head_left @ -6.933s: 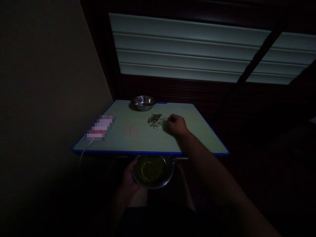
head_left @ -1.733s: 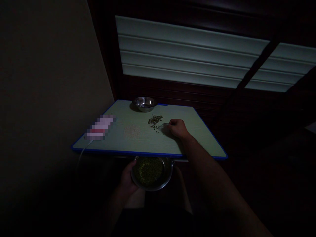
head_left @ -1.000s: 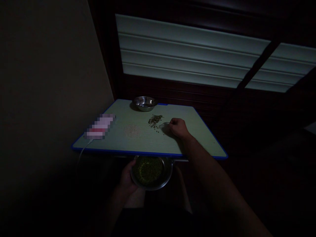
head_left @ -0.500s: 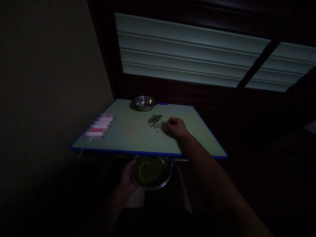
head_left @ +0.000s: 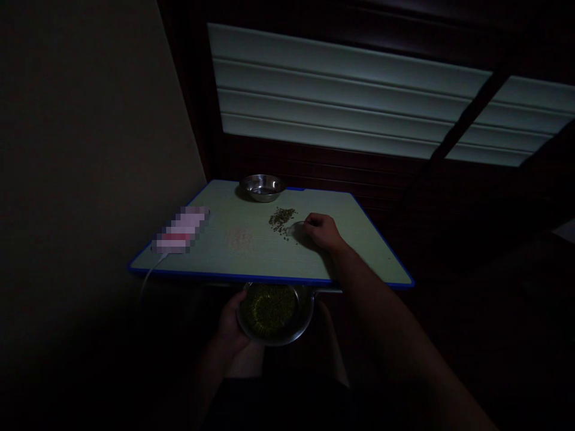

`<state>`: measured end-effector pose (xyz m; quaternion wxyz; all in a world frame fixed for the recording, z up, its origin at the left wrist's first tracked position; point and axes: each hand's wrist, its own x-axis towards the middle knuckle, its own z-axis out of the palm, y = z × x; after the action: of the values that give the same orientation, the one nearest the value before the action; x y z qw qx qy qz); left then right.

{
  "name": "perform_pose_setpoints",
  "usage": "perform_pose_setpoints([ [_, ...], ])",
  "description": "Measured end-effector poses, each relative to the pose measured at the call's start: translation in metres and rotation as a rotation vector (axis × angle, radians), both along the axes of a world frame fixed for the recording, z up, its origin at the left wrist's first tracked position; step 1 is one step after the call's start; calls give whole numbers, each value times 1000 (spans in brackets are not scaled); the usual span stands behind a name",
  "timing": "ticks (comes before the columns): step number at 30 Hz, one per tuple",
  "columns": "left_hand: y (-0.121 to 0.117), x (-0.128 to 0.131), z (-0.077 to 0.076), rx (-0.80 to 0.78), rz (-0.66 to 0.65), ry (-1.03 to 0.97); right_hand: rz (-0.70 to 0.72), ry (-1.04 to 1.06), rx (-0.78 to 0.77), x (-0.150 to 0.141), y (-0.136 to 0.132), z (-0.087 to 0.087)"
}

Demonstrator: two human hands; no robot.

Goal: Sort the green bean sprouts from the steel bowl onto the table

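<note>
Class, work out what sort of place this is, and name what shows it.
Probably a dim room in a home, going by the small blue-edged table, the slatted panels behind it and the metal bowl near its far edge.

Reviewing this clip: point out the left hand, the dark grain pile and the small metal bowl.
Left hand (head_left: pixel 231 326): head view, back of hand.
Dark grain pile (head_left: pixel 281 219): head view, middle.
Small metal bowl (head_left: pixel 264 196): head view, outer wall.

The rectangular bench (head_left: pixel 215 263) is pale green with faint streaks, edged in blue. Scattered small grains (head_left: pixel 282 220) look dark brown-green; the heaped small round grains (head_left: pixel 271 308) look olive-green. 2 round metal bowls (head_left: pixel 262 189) (head_left: pixel 303 330) are silver. The pixelated rectangular device (head_left: pixel 182 228) is pale pink, banded red.
</note>
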<state>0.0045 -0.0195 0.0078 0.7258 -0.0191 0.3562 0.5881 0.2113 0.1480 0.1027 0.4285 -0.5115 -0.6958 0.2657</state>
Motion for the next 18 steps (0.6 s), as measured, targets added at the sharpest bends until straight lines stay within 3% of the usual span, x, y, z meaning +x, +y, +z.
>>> perform_pose_setpoints([
  [18,0,-1,-4,26,-20,-13,42,-4,-3,0,0,0],
])
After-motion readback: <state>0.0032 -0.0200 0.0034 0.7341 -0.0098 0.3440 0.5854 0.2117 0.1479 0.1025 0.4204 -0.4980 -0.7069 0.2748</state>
